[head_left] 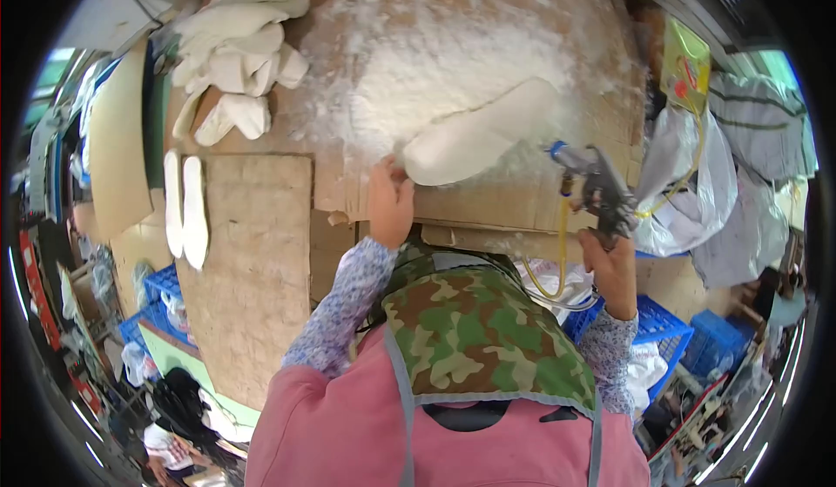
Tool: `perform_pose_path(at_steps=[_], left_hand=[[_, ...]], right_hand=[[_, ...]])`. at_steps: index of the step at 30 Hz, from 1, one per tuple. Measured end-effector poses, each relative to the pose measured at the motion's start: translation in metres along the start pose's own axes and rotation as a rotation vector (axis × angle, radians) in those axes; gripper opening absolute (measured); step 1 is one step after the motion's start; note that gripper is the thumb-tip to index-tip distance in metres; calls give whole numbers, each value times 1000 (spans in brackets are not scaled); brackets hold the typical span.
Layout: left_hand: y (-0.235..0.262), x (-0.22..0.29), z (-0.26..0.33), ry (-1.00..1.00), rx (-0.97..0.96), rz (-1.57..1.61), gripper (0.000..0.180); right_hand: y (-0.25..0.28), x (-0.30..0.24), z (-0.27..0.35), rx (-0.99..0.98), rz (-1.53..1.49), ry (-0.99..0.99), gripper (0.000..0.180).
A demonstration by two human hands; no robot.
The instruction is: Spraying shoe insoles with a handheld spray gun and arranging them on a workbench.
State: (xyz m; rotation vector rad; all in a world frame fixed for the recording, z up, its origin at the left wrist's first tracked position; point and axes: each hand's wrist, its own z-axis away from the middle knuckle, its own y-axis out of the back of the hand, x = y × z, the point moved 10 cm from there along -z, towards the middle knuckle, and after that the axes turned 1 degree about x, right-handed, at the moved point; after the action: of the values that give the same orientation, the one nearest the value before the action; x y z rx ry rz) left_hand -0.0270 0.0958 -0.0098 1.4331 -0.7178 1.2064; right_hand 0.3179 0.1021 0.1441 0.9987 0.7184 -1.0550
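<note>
1. Left hand (390, 201) pinches the near end of a white insole (477, 134), grip pressed together on its edge. That probably keeps the piece steady and tipped up while the fingers stay clear of the face.
2. The insole sits on the cardboard-covered counter (261, 252), right in the middle of a crusty white patch of residue (435, 60). Its long axis runs diagonally, from the held end near the person up and away to the right, with the rounded far end pointing at the upper right.
3. Right hand (612, 265) is wrapped tight around the handle of a spray gun (596, 187). The nozzle points left toward the insole, so the broad face looks turned to meet it. A yellow hose (564, 235) hangs off the gun.
4. Two more white insoles (185, 208) lie flat side by side off to the left, well apart from the residue, and there's a pile of white pieces (239, 52) at the upper left.
5. Blue crates (670, 330) sit lower right, below the counter edge.
</note>
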Motion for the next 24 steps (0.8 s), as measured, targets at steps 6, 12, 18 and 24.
perform_pose_path(at_steps=[6, 12, 18, 24], left_hand=[[-6, 2, -21, 175, 61, -27, 29], [88, 83, -36, 140, 85, 320, 26], [232, 64, -10, 271, 245, 608, 35], [374, -92, 56, 347, 547, 494, 38]], right_hand=[[30, 4, -1, 149, -127, 50, 36], [11, -8, -4, 61, -81, 147, 33], [-3, -38, -12, -35, -59, 158, 37], [-69, -57, -35, -60, -1, 139, 37]])
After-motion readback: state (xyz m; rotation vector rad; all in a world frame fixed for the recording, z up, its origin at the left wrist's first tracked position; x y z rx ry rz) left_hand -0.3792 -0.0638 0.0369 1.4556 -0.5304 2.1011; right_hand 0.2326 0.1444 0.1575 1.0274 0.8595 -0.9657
